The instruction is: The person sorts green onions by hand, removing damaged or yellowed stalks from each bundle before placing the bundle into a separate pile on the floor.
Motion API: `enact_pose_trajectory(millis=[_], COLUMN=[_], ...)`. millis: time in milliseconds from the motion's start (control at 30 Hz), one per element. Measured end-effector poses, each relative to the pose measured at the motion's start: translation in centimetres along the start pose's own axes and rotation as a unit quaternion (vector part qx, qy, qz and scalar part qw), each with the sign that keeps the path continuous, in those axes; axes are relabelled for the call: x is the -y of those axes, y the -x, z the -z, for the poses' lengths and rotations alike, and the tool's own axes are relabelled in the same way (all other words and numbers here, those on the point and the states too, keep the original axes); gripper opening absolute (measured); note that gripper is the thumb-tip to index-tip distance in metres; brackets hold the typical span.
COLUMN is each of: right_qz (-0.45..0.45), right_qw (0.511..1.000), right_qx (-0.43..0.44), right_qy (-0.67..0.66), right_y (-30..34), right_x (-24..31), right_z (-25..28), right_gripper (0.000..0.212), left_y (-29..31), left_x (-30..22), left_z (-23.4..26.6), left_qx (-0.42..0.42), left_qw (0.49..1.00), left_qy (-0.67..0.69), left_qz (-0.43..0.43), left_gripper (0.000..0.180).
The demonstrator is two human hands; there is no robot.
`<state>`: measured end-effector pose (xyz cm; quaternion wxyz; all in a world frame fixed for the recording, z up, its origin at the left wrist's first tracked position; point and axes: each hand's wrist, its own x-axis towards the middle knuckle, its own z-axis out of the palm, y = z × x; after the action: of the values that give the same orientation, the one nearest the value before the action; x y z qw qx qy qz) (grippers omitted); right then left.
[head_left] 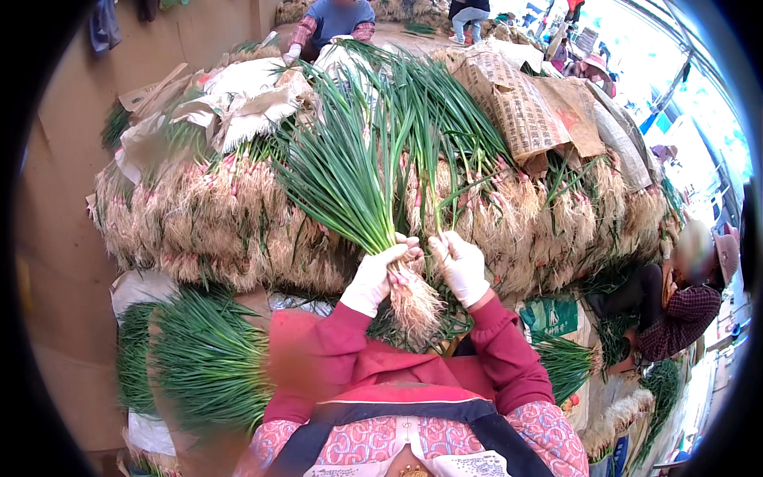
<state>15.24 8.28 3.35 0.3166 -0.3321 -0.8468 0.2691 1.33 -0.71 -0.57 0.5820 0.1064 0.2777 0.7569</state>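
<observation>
My left hand [377, 277], in a white glove, is closed around the base of a bunch of spring onions [350, 171]. The bunch's long green leaves fan up and away from me, and its pale roots [417, 308] hang below the hand toward my lap. Just to the right, my gloved right hand [462, 269] is pinched on a thin, yellowish spring onion stalk [436, 208] that rises from the fingertips. Both hands are close together in front of a long heap of spring onions [214, 222], stacked with their roots facing me.
Paper sacks [517, 103] and white sacking [246, 103] cover parts of the heap. Spring onion bundles [211, 358] lie at my left, with more bundles [563, 366] at my right. One person [675, 310] crouches on the right; another person [338, 24] works behind the heap.
</observation>
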Motion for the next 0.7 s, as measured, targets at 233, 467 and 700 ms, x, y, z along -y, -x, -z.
enact_pose_trajectory(millis=[233,467,700], right_qz=[0.104,-0.137,-0.250], right_qw=[0.991,0.990,0.847], right_qx=[0.086,0.039,0.203], right_qy=[0.009,-0.016,-0.423], right_y=[2.5,0.4,-3.0], right_x=[-1.3,-8.5,0.2], right_z=[-1.7,-1.7,-3.5], right_gripper=[0.029,0.033,0.022], left_y=[-0.4,-0.7,-0.9], left_x=[1.0,0.8,2.5], left_z=[0.0,-0.1,1.0], left_qx=[0.030,0.001,-0.026], left_qw=[0.995,1.000,0.999], left_qy=[-0.094,0.012,-0.026], left_qz=[-0.011,0.016,0.033], left_gripper=[0.013,0.013,0.017])
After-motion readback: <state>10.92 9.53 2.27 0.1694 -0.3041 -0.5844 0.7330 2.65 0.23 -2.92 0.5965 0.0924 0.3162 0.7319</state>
